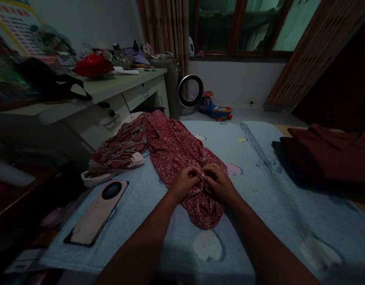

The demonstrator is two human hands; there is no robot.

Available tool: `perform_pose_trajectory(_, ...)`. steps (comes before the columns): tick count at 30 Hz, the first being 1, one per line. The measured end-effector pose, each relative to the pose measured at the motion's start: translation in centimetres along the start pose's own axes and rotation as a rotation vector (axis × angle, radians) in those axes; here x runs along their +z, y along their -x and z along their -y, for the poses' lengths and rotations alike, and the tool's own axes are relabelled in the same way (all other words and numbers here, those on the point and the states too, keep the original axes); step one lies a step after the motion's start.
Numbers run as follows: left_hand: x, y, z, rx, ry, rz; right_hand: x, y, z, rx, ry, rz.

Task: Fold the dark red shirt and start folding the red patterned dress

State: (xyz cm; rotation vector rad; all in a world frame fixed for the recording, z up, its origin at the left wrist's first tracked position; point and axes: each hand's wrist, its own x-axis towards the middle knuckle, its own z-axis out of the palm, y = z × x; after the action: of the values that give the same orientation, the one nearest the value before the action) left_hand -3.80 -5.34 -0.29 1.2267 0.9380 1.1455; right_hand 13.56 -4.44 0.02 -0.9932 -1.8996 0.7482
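Observation:
A red garment [182,146] with a small pale print lies lengthwise across the bed, its near end bunched into a rounded fold. Over that near end, my left hand [186,183] pinches the cloth between thumb and fingers. Close beside it, my right hand [219,182] grips the same garment, so the two sets of fingertips almost meet. A small pale spot shows between them, too small to name. To the left lies a crumpled patterned garment [123,144] with a pale edge, touching the red one at the far side.
A phone [97,213] lies on the light blue bedsheet [146,221] at the left. Folded dark red clothes [333,154] are stacked at the right. Beyond the bed stand a cluttered desk [117,91], a washing machine with its round door [179,91] swung out, and a ride-on toy [213,107].

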Motion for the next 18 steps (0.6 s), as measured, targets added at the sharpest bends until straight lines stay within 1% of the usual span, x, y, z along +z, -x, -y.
perform_pose_trajectory(5,0.3,0.3,-0.8,0.015,-0.095,-0.029,-0.1,-0.1,0.1,0.01,-0.054,-0.01)
perform_pose_trajectory(9,0.5,0.7,-1.7,0.057,-0.201,-0.044,0.0,0.1,0.4,0.108,-0.136,0.034)
perform_pose_trajectory(13,0.4,0.8,-1.9,0.081,-0.246,-0.04,0.2,0.3,0.4,0.183,-0.171,-0.007)
perform_pose_trajectory(16,0.3,0.7,-1.8,0.066,-0.235,-0.034,0.2,0.2,0.4,0.174,-0.13,-0.023)
perform_pose_trajectory(18,0.3,0.7,-1.7,0.064,-0.229,-0.04,0.2,0.2,0.4,0.125,-0.093,-0.024)
